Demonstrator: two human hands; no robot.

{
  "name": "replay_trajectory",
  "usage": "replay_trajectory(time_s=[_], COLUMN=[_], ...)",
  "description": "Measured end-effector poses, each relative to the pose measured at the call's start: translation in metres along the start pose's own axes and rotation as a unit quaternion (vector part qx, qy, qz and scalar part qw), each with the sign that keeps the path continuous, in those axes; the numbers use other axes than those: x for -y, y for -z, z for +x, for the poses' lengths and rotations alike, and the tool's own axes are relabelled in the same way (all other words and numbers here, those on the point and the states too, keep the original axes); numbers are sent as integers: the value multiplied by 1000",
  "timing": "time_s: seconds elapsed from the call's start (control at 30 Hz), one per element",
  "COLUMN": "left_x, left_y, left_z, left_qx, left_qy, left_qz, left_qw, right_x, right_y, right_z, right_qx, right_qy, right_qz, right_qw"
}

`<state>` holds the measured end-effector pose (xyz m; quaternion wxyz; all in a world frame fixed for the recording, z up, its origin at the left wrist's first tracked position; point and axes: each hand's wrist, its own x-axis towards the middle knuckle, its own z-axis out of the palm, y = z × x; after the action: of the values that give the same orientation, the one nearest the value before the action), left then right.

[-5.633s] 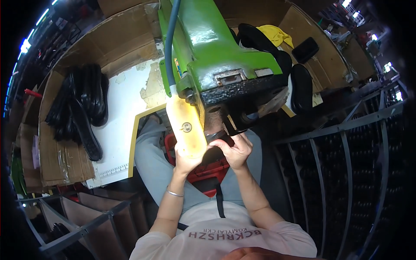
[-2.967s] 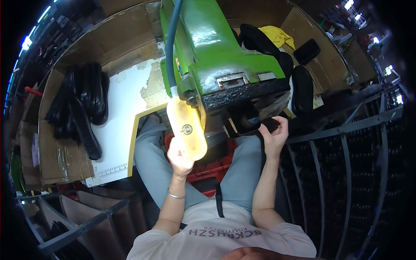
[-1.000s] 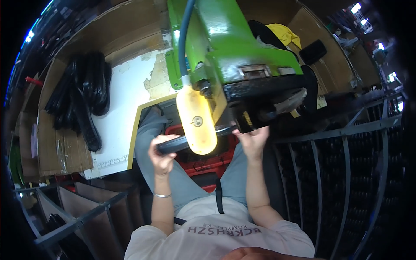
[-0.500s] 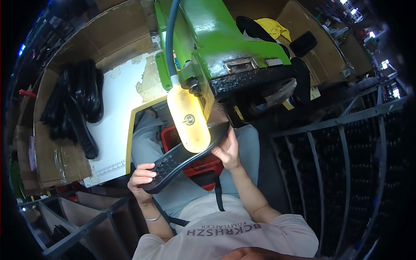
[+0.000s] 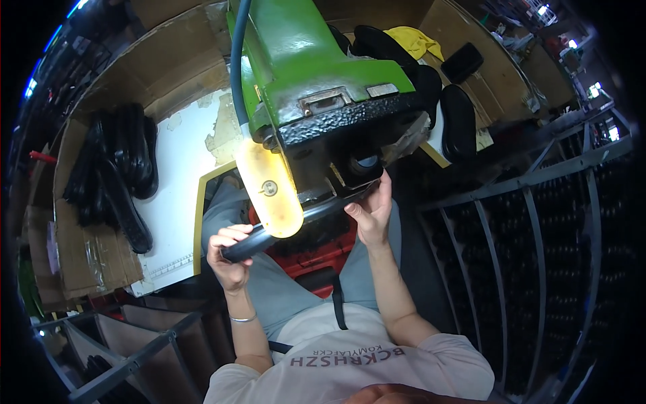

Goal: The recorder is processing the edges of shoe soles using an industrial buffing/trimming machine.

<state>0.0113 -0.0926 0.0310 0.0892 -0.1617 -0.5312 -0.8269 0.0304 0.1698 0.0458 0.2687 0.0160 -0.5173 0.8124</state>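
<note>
A black shoe sole (image 5: 321, 211) is held edge-on in both hands beneath the head of a green machine (image 5: 330, 64). My left hand (image 5: 231, 257) pinches its near left end, thumb below and fingers above. At the other end, my right hand (image 5: 374, 214) grips the sole from below, its fingers partly hidden under the machine. A lit yellow-white lamp (image 5: 270, 192) hangs in front of the sole and covers part of its middle. Whether the sole touches the machine's dark underside, I cannot tell.
Black soles (image 5: 128, 151) are piled in a cardboard-walled area on the white table (image 5: 176, 195) at left. More soles (image 5: 459, 124) and a yellow cloth (image 5: 414, 44) lie right of the machine. Metal racks (image 5: 494, 269) stand at right and lower left. Something red (image 5: 316, 254) sits between my knees.
The sole has tilted from showing its broad face to edge-on, and moved up under the machine head. My right hand has shifted right and up; the view has turned slightly.
</note>
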Motion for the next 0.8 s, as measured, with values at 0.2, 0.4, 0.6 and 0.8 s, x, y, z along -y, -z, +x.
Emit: replay_trajectory(time_s=[0.2,0.4,0.6,0.8], left_x=[4,0,15,-7], left_y=[13,52,79,13], left_z=[11,1,-26,-31], left_qx=[-7,-38,-82,177], left_qy=[-4,41,18,-119], left_qz=[-4,-67,-118,144], left_qw=[1000,996,989,966], right_x=[-11,-16,-23,14], right_y=[-11,-49,-61,-52], right_z=[-1,-16,-41,-65], right_qx=[-12,-14,-7,0], right_qy=[-25,-15,70,-142], right_qz=[-3,-41,-211,54], right_qw=[1000,999,975,988])
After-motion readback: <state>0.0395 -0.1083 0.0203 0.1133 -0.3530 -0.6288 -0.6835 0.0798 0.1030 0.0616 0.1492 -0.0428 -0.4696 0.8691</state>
